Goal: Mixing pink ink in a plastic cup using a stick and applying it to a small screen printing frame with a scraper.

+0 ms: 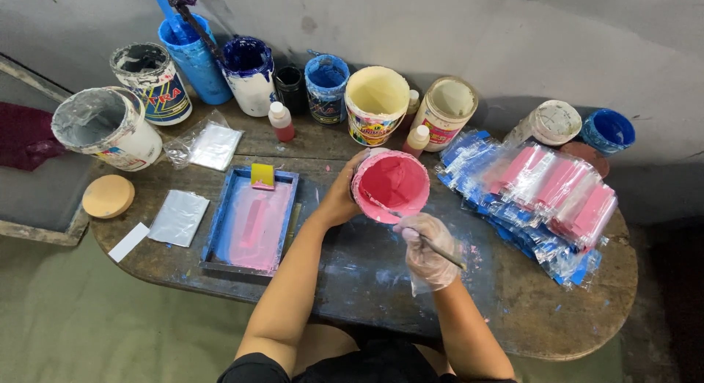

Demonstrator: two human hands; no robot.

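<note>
Pink paint tub (391,185) steadied by left hand (342,198) (fingers wrapped around its side) while gloved right hand (427,252), fingers pinched on stirring stick (411,231), works above the stained table (513,310).

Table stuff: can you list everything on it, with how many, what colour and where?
pink paint tub: 1, pink, centre, held
stick: 1, thin, reaching into tub
printing frame: 1, blue rim, pink inside, left of centre
paint pots: about ten, blue, white, cream, back edge
small bottles: 4, red or amber, among pots
bagged items: a pile, pink and blue, right
round lid: 1, tan, far left
left hand: bare, gripping tub
right hand: clear glove, holding stick
</note>
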